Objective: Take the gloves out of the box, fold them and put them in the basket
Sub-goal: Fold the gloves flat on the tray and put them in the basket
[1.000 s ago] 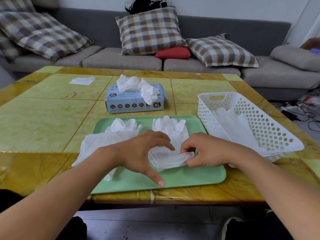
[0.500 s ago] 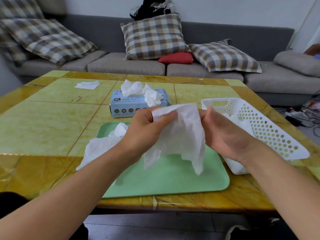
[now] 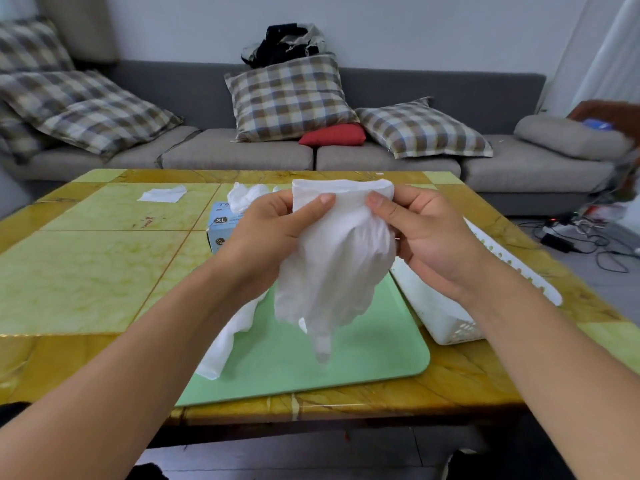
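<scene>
above tiled table [image 3: 86,271], both thumbs pinching glove [image 3: 339,258] cuff: left hand [image 3: 266,233], right hand [image 3: 426,237]; best folded flat on tray [image 3: 363,355]

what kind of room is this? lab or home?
Most likely a home living room: a grey sofa with plaid cushions, a low tiled table, and loose cables on the floor.

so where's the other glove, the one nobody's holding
In the head view the loose glove lies left of centre, draped over the green tray's left edge, below the left hand.
</scene>
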A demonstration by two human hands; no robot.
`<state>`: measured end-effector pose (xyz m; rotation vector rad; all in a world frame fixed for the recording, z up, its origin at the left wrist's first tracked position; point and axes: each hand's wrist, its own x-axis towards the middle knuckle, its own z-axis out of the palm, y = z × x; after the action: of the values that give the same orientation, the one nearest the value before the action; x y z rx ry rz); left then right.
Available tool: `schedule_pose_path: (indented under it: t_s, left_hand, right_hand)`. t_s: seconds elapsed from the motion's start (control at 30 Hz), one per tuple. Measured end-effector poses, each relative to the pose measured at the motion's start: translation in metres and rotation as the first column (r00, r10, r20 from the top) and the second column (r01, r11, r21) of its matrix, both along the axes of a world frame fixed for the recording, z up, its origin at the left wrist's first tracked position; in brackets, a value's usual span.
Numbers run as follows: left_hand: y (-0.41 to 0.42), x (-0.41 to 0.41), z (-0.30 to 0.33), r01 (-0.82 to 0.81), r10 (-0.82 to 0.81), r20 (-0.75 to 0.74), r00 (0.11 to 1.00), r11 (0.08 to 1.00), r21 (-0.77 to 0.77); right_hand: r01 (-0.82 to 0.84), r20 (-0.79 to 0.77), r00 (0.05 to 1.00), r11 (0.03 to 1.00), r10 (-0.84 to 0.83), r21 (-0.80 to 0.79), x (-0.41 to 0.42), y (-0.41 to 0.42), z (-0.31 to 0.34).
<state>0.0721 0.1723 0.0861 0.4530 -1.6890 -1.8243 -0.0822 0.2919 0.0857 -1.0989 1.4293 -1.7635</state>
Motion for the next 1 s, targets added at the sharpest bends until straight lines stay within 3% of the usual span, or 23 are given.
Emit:
schedule_pose_path:
  t_s: [0.2,0.4,0.6,0.73,0.9,1.0]
  left_hand:
    - [0.025,-0.045,0.049,0.046,-0.047,-0.084,0.995,0.999,-0.015]
    - [0.054,-0.096,0.087,0.222,-0.217,-0.067,0.974,0.972,0.080]
    - [0.047,-0.156,0.085,0.041,-0.052,0.089,0.995,0.991,0.129]
    - [0.028,-0.191,0.080,0.008,-0.009,0.111,0.994,1.000,0.009]
    - [0.003,-0.216,0.075,0.069,-0.072,-0.029,0.997,0.991,-0.111]
    - [-0.006,-0.218,0.039,0.131,-0.117,0.069,0.991,0.956,-0.262]
  right_hand:
    - [0.015,-0.010,1.000,0.999,-0.015,0.051,-0.024,0.029,0.049]
    - [0.256,0.017,0.967,0.965,-0.256,-0.049,-0.064,0.060,0.091]
    - [0.211,-0.002,0.977,0.976,-0.212,0.051,-0.122,0.060,0.100]
    - [0.186,-0.022,0.983,0.979,-0.185,0.089,-0.162,0.035,0.096]
    - [0.206,-0.119,0.971,0.978,-0.208,-0.025,-0.204,0.019,0.085]
    - [0.145,-0.180,0.975,0.988,-0.134,0.047,-0.213,0.031,0.042]
